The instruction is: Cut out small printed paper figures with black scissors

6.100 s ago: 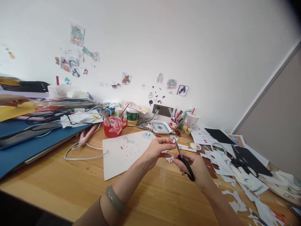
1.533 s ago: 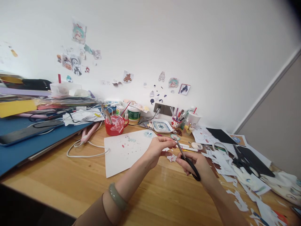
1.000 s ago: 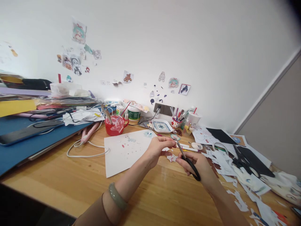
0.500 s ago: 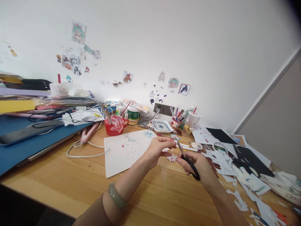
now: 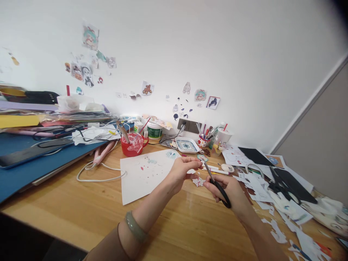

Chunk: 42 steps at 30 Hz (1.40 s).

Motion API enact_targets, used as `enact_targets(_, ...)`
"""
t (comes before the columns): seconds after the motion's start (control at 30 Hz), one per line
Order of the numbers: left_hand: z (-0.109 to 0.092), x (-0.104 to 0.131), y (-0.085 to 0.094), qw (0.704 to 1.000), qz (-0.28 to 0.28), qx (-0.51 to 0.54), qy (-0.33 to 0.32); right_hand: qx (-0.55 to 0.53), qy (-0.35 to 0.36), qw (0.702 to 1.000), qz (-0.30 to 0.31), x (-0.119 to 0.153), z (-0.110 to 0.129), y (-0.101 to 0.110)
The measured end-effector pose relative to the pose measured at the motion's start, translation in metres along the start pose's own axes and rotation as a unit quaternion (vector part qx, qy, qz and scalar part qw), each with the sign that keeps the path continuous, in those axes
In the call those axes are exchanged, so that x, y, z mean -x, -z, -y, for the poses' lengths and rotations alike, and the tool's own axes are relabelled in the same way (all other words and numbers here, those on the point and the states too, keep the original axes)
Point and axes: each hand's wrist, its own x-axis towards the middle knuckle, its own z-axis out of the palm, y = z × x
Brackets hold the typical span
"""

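My right hand (image 5: 224, 186) is closed around a pair of black-handled scissors (image 5: 221, 191), its blades pointing up and to the left. The blade tips are at the fingertips of my left hand (image 5: 185, 172), which pinches something small and pale, too small to make out. Below the fingertips, a white paper cutout with pink marks (image 5: 198, 182) lies on the table. Left of my left hand is a white sheet (image 5: 138, 181) bearing small coloured cutouts or marks. Capped white markers (image 5: 216, 170) lie just behind the scissors.
A red mug (image 5: 132, 145), a patterned square dish (image 5: 187, 145) and a pen cup (image 5: 203, 141) stand along the wall. Paper scraps (image 5: 277, 232) and a second pair of scissors (image 5: 282, 186) litter the right side. A white cable (image 5: 100, 180) loops on the left beside a blue board (image 5: 54, 159).
My left hand has shifted very slightly to the left at the fingertips. The scissors and my right hand stay almost where they were.
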Motion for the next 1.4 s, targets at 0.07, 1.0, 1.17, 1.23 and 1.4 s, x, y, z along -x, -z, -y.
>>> enact_targets(0.07, 0.000, 0.000, 0.000, 1.000, -0.003, 0.004, -0.001, -0.002, -0.002, 1.000, 0.000, 0.001, 0.001, 0.000)
enact_targets(1.0, 0.001, -0.002, 0.003, 0.999, 0.036, -0.002, 0.015, -0.036, -0.010, 0.997, 0.069, 0.004, 0.012, 0.002)
enact_targets(1.17, 0.000, -0.002, 0.004, 0.999, 0.037, -0.015, 0.019, -0.032, -0.002, 0.997, 0.076, 0.006, 0.012, 0.003)
enact_targets(1.23, 0.000, -0.002, 0.004, 0.999, 0.040, -0.023, 0.018, -0.034, 0.000, 0.996, 0.081, 0.006, 0.012, 0.004)
enact_targets(1.4, -0.002, -0.002, 0.005, 0.998, 0.050, -0.040, 0.019, -0.032, -0.018, 0.996, 0.082, 0.007, 0.012, 0.005)
